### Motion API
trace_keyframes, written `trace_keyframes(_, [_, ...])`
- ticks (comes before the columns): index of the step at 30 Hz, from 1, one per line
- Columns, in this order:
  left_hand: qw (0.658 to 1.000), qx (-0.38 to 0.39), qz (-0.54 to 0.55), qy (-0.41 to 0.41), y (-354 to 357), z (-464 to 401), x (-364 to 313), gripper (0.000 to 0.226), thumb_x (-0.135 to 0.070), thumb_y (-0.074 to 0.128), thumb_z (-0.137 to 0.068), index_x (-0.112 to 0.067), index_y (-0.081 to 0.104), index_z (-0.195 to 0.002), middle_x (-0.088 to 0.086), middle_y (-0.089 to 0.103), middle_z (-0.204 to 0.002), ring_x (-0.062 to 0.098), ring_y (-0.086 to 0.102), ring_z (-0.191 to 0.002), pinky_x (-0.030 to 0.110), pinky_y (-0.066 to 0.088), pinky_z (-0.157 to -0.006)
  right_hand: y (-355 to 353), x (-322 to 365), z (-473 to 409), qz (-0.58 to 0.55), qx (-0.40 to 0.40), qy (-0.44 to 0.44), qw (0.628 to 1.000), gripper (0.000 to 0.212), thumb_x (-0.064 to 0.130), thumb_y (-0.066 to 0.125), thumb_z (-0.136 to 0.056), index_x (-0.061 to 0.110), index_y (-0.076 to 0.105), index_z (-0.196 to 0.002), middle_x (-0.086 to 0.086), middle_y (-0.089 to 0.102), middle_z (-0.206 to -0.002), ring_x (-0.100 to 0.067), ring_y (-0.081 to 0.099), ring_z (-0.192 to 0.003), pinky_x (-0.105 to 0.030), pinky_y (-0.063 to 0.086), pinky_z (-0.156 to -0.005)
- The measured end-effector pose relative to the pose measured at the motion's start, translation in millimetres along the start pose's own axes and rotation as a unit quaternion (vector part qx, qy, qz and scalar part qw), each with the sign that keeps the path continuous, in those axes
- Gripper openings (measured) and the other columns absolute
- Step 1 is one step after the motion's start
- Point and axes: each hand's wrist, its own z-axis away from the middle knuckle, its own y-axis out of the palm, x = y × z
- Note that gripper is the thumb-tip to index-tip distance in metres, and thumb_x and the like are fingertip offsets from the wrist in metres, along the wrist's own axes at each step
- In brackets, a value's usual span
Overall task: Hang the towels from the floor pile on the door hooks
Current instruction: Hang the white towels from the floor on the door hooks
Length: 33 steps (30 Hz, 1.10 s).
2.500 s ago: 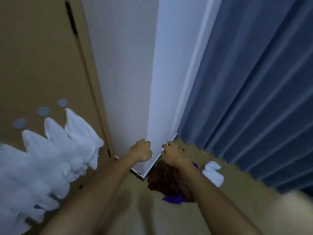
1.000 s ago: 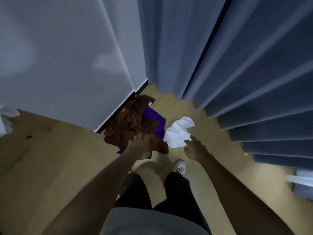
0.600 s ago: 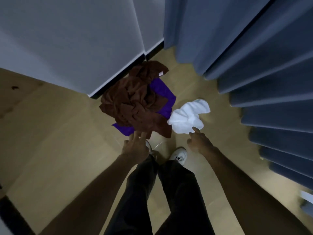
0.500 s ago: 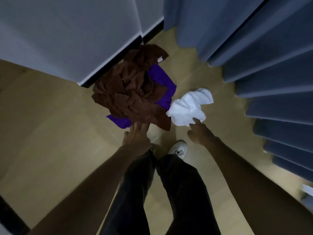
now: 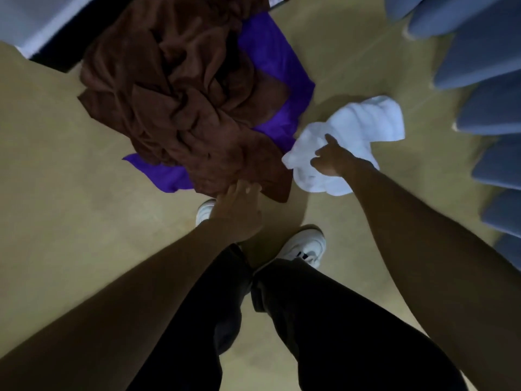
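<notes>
A crumpled brown towel [image 5: 180,97] lies on the floor on top of a purple towel [image 5: 276,57]. Just right of them sits a bunched white towel [image 5: 363,122]. My left hand [image 5: 236,210] reaches down with straight fingers, and its fingertips touch the near edge of the brown towel. My right hand [image 5: 332,159] lies on the white towel with the index finger stretched out over it. Door and hooks are out of view.
Blue curtain folds [image 5: 479,80] hang along the right side. A white panel with a dark gap beneath [image 5: 42,29] stands at the upper left. My legs in dark trousers and white shoes [image 5: 307,246] stand on the wooden floor [image 5: 70,207] just behind the pile.
I have bent lower, so the pile looks larger and nearer. My right hand moved forward from the floor beside the white towel onto it. My left hand reached the brown towel's edge.
</notes>
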Motion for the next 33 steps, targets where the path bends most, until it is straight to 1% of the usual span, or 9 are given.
trace_keyframes(4, [0.999,0.024,-0.029,-0.038,6.5,13.0,14.4,0.043,-0.024,0.043,-0.094,-0.012,0.039,-0.135,0.011,0.037,-0.139,0.031,0.043,-0.124,0.04,0.039,-0.094,8.7,10.0,9.6,0.007,0.037,0.007,0.999,0.036,0.018,0.046,-0.093,-0.002,0.055,-0.122,-0.022,0.054,-0.128,-0.037,0.05,-0.12,-0.039,0.041,-0.098])
trace_keyframes(11, [0.996,0.065,-0.044,-0.038,-53.7,105.8,-22.8,0.054,-0.024,0.045,-0.092,-0.014,0.029,-0.143,0.009,0.031,-0.145,0.031,0.032,-0.134,0.045,0.036,-0.1,-45.3,34.8,165.0,-0.04,0.044,-0.053,0.997,0.029,0.019,0.054,-0.088,0.003,0.062,-0.11,-0.017,0.062,-0.113,-0.033,0.058,-0.107,-0.032,0.045,-0.086])
trace_keyframes(14, [0.999,0.026,-0.012,-0.023,-105.3,154.6,-49.1,0.054,-0.024,0.047,-0.092,-0.014,0.029,-0.142,0.009,0.032,-0.145,0.029,0.034,-0.134,0.043,0.036,-0.102,-102.6,46.3,254.2,-0.082,0.045,-0.123,0.988,0.023,0.007,0.057,-0.086,-0.005,0.06,-0.106,-0.02,0.063,-0.107,-0.024,0.057,-0.091,-0.004,0.038,-0.063])
trace_keyframes(17, [0.999,-0.031,0.02,0.001,-167.5,202.6,-69.2,0.068,-0.032,0.045,-0.086,-0.013,0.022,-0.148,0.008,0.03,-0.149,0.026,0.032,-0.137,0.037,0.034,-0.107,-164.3,61.3,341.1,-0.133,0.0,-0.159,0.978,0.007,0.004,0.06,-0.077,0.01,0.061,-0.081,-0.011,0.061,-0.089,-0.027,0.06,-0.08,-0.016,0.046,-0.061])
trace_keyframes(20, [0.994,-0.081,0.054,0.054,-235.1,246.4,-88.3,0.082,-0.042,0.046,-0.074,-0.016,0.022,-0.148,0.006,0.034,-0.145,0.024,0.033,-0.135,0.033,0.034,-0.107,-222.3,82.5,413.7,-0.161,-0.007,-0.203,0.966,0.018,0.005,0.059,-0.073,0.021,0.053,-0.066,-0.001,0.057,-0.073,-0.021,0.058,-0.066,-0.033,0.051,-0.059])
trace_keyframes(24, [0.979,-0.165,0.056,0.107,-320.3,307.9,-121.4,0.055,-0.039,0.039,-0.073,-0.007,0.054,-0.115,0.011,0.057,-0.118,0.029,0.053,-0.111,0.033,0.04,-0.089,-285.6,114.3,497.8,-0.161,-0.037,-0.293,0.942,0.022,0.001,0.056,-0.074,0.02,0.054,-0.064,0.006,0.055,-0.065,-0.007,0.053,-0.055,-0.028,0.045,-0.055])
trace_keyframes(26, [0.972,-0.201,0.051,0.111,-359.3,343.5,-134.8,0.035,-0.031,0.038,-0.075,-0.008,0.055,-0.096,0.014,0.062,-0.106,0.032,0.057,-0.1,0.032,0.039,-0.08,-313.8,125.8,535.1,-0.163,-0.049,-0.314,0.934,0.023,0.0,0.055,-0.078,0.018,0.053,-0.064,0.003,0.055,-0.069,-0.006,0.052,-0.054,-0.022,0.044,-0.049])
trace_keyframes(29, [0.959,-0.263,0.04,0.097,-407.6,395.6,-143.0,0.018,-0.017,0.046,-0.089,-0.003,0.055,-0.094,0.018,0.064,-0.102,0.035,0.057,-0.098,0.034,0.04,-0.078,-348.2,134.3,587.3,-0.143,-0.054,-0.344,0.926,0.01,0.019,0.061,-0.08,0.019,0.053,-0.074,-0.001,0.057,-0.077,-0.017,0.056,-0.065,-0.028,0.048,-0.056])
trace_keyframes(33, [0.927,-0.367,-0.002,0.076,-453.7,471.6,-150.5,0.021,-0.019,0.045,-0.095,-0.006,0.061,-0.099,0.017,0.06,-0.102,0.035,0.055,-0.099,0.035,0.042,-0.08,-376.4,141.4,654.5,-0.046,-0.072,-0.376,0.923,0.03,0.052,0.07,-0.07,0.034,0.049,-0.082,0.004,0.055,-0.097,-0.017,0.056,-0.083,-0.028,0.046,-0.061])
